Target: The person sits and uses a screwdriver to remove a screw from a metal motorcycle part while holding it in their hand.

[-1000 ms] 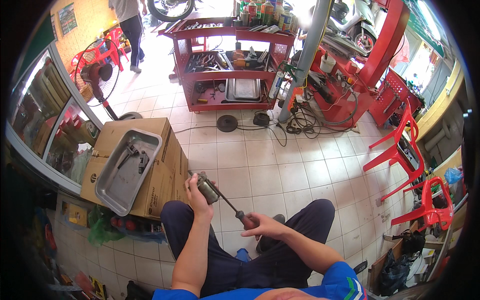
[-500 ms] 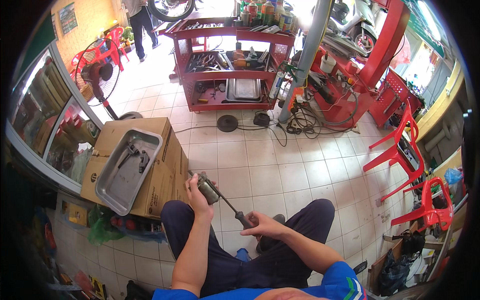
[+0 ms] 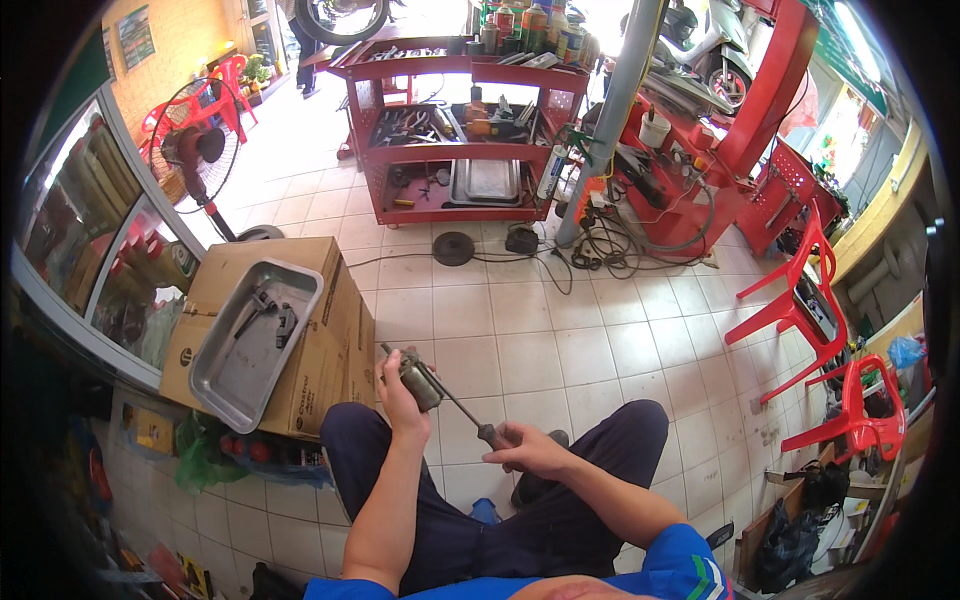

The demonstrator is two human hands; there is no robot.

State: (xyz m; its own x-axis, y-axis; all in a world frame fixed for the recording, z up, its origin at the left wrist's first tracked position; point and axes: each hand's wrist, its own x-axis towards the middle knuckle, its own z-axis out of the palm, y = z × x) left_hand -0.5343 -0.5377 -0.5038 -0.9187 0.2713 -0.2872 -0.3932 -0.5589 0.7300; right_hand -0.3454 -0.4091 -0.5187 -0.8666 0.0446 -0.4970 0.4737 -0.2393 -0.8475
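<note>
My left hand (image 3: 398, 398) is closed around a small dull metal part (image 3: 426, 386) with a cylindrical body, held above my left knee. A long, thin screwdriver (image 3: 458, 408) lies diagonally against that part, with its handle low and to the right. My right hand (image 3: 532, 449) has its fingers wrapped loosely at the end of the dark handle, over the gap between my knees. Just left of the part, a steel tray (image 3: 225, 360) with several dark parts (image 3: 262, 305) rests on a cardboard box (image 3: 345, 340).
Ahead stands a red tool cart (image 3: 455, 213) with tools and cans, beside a grey pole (image 3: 590, 185) and tangled cables (image 3: 610, 255). A fan (image 3: 200, 150) stands at left, red chairs (image 3: 810, 330) at right. A person's dark-trousered leg (image 3: 305, 70) shows behind a raised wheel (image 3: 340, 20).
My right hand has turned the screwdriver handle slightly, while my left hand and the part shifted a little. The person in the background has walked farther back, mostly behind the wheel.
</note>
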